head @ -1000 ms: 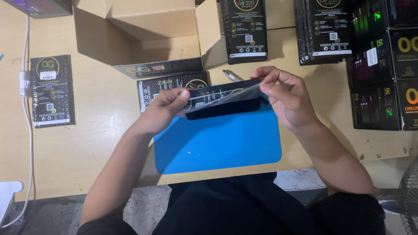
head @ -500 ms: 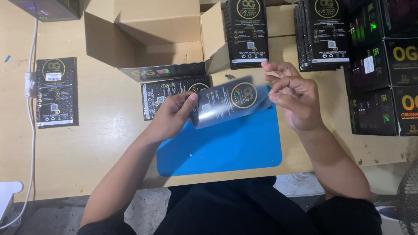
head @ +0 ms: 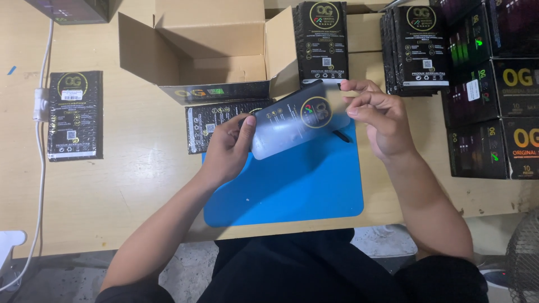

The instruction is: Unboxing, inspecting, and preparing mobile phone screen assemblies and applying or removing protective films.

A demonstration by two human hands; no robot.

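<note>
Mid-handling: left hand (head: 224, 148) and right hand (head: 376, 115) pinch opposite ends of a glossy black rectangular packet with gold emblem (head: 297, 119), held between the fingertips above the blue rubber mat (head: 292, 185); steady two-ended grip likely needed next.

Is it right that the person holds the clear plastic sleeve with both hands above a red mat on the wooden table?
Not quite: the mat is blue, not red. The rest holds. The head view shows the left hand and the right hand holding the clear plastic sleeve at its two ends, above the mat on the wooden table.
</note>
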